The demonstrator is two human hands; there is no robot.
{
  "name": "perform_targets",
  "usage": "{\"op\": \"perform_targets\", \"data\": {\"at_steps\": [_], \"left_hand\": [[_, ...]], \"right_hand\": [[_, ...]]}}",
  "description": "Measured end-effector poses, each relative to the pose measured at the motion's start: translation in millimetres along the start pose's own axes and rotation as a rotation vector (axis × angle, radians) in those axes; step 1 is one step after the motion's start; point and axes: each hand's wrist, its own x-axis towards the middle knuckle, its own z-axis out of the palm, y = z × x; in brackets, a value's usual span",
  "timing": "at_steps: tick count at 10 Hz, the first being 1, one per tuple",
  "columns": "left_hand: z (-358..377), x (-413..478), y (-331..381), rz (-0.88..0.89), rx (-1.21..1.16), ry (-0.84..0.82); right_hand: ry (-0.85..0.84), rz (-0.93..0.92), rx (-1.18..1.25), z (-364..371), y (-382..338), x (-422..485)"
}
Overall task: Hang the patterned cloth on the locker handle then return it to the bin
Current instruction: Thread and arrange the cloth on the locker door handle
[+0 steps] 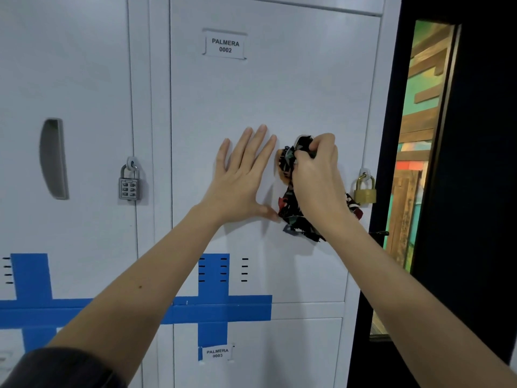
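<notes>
Patterned cloth (291, 203) against grey locker door (279, 102)

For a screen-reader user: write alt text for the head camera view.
A person's right hand clutches a bunched black patterned cloth against a pale grey metal locker door labelled PALMERA 0002, while the left hand lies flat and open on the door. A brass padlock hangs nearby.

The right hand (316, 175) is bunching the cloth (291, 208) against the door (279, 93), and cloth and fist are covering what is probably the handle, so its opening cannot be seen. Just left of the grip, the flat left hand (240, 180) is blocking that side. Just right, the brass padlock (365, 189) is hanging near the wrist. Above and below the grip, bare door is lying open.
</notes>
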Motion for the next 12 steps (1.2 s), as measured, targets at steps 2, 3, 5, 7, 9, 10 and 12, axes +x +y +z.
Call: {"op": "perform_targets", "data": {"at_steps": [2, 3, 5, 7, 9, 10, 12], "left_hand": [[1, 0, 1, -0.002, 0.014, 0.007], [0, 0, 0, 0.003, 0.013, -0.002], [0, 0, -1, 0.006, 0.009, -0.003], [0, 0, 0, 0.008, 0.005, -0.01], [1, 0, 0, 0.0, -0.001, -0.009], [0, 1, -1, 0.003, 0.003, -0.01], [2, 1, -1, 0.003, 0.005, 0.01]], "right_hand": [[-0.023, -0.122, -0.033, 3, 10, -11], [-0.127, -0.225, -0.099, 1, 18, -23], [-0.179, -0.282, -0.165, -13, 22, -17], [0.03, -0.173, -0.17, -2, 8, 4], [-0.108, -0.266, -0.204, -1, 18, -19], [-0.208, -0.304, -0.169, -6, 23, -28], [-0.037, -0.194, -0.079, -11, 14, 2]]}}
